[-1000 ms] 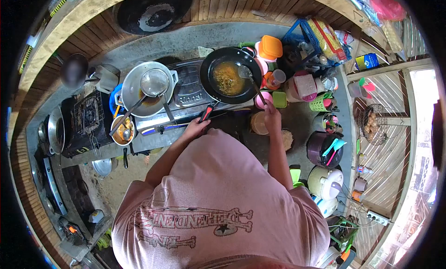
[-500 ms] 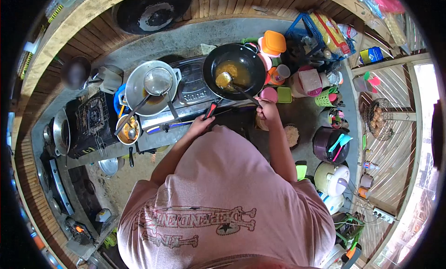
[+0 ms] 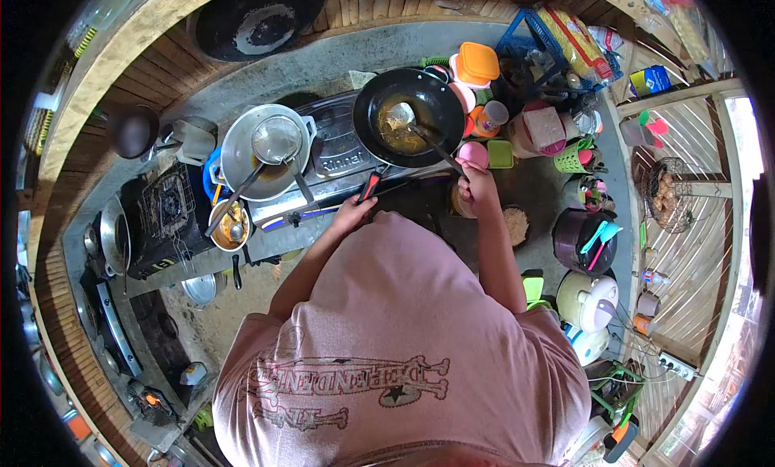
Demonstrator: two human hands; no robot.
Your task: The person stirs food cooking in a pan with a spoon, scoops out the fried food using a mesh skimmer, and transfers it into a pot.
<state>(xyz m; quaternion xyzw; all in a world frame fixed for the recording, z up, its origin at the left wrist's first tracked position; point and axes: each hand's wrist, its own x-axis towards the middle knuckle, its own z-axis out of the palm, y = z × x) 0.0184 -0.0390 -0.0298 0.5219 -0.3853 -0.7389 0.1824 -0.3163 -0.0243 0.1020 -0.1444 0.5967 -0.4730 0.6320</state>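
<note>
Your left hand (image 3: pixel 352 215) has its fingers wrapped around the red-and-black handle (image 3: pixel 370 185) of the wok (image 3: pixel 446 108), on the wok's near side. Your right hand (image 3: pixel 479 186) has its fingers curled together around the end of the ladle (image 3: pixel 436 146), to the right of the left hand. The ladle slants from your right hand toward the far left, over the wok's near-right rim, and its head is inside the wok, at the brownish food (image 3: pixel 395 134) and liquid.

The wok sits on the right side of the stove (image 3: pixel 333 136). On the stove's left side is a grey pot (image 3: pixel 242 136), with a strainer (image 3: pixel 276 136) lying across it and some dark liquid inside. Near and to the left of that pot is a bowl (image 3: pixel 231 227) holding orange-coloured food and a spoon; farther left stands a second stove (image 3: pixel 168 202) with a wire rack on top.

Just right of the wok you have a jar (image 3: pixel 488 120) with orange on it, a pink lid (image 3: pixel 473 154) and a green lid (image 3: pixel 500 154) beside each other, and an orange container (image 3: pixel 479 62) on the far side. Farther right are a green basket (image 3: pixel 570 157), a dark pot (image 3: pixel 571 241) with blue and pink utensils on it, and, nearer you, a pale cooker (image 3: pixel 579 300).
</note>
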